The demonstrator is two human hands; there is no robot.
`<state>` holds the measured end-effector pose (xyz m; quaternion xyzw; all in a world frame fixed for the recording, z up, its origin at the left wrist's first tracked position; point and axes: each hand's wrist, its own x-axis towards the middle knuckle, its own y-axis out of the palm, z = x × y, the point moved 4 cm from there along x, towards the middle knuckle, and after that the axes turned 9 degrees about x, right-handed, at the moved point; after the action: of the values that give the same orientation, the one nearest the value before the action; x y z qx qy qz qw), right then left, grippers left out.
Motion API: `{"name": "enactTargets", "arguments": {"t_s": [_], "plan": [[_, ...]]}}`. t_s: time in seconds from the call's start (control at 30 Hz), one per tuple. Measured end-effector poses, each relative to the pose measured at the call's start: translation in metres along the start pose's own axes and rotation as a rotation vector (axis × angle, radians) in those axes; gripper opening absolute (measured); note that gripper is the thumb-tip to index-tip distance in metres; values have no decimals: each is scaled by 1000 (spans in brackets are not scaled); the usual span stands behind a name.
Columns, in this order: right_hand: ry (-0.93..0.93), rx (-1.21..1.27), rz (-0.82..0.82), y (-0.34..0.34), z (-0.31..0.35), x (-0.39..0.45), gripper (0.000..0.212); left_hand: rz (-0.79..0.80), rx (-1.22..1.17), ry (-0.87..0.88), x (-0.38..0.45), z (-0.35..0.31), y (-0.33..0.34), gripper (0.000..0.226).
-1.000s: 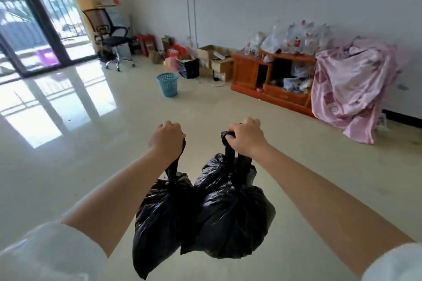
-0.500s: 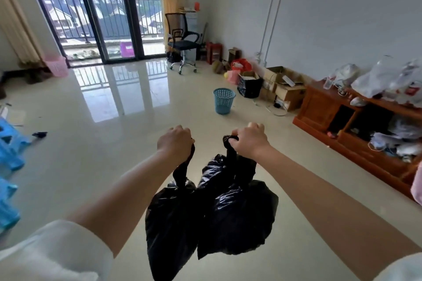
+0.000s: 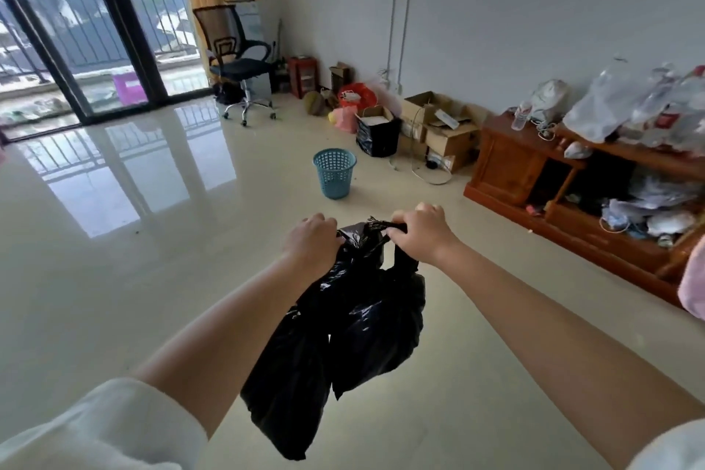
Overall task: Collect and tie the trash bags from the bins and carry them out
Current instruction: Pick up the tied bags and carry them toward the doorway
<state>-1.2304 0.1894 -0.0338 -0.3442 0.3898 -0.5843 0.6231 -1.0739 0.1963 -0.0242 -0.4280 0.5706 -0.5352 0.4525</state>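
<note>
Above the glossy tiled floor, mid-room: two black trash bags, filled, necks gathered, hanging side by side and touching. Left hand clenched on the neck of the left bag; right hand clenched on the twisted top of the right bag. Beyond them, well apart: blue mesh wastebasket, no liner visible. Judged status: collecting and tying appear done for these two; carrying out remains, exit not in view; knots hidden by the fists
</note>
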Motion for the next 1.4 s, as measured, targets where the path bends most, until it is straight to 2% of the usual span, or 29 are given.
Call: {"name": "enactTargets", "arguments": {"t_s": [0.17,0.33,0.6,0.8,0.93,1.17,1.3,1.4], "plan": [[26,75,-101,-55,-61,62,33,-42,-10,102,99,-61,-19,35],[116,121,-248,-109,-147,88,32,-31,55,255,184,-159,-21,37],[395,66,-451,-205,-343,80,29,10,103,598,282,-379,-11,36],[640,-24,-533,-297,-499,52,30,27,143,879,342,-575,-9,38],[805,-40,-648,-352,-589,10,31,53,145,1048,354,-710,-11,37],[1077,74,-1079,-442,-761,-108,27,13,45,1216,333,-937,-8,29],[1128,73,-1131,-491,-854,-166,27,-39,128,1319,306,-1077,-6,33],[1156,74,-1083,-532,-921,-206,32,-10,77,1308,287,-1180,-13,31]]}}
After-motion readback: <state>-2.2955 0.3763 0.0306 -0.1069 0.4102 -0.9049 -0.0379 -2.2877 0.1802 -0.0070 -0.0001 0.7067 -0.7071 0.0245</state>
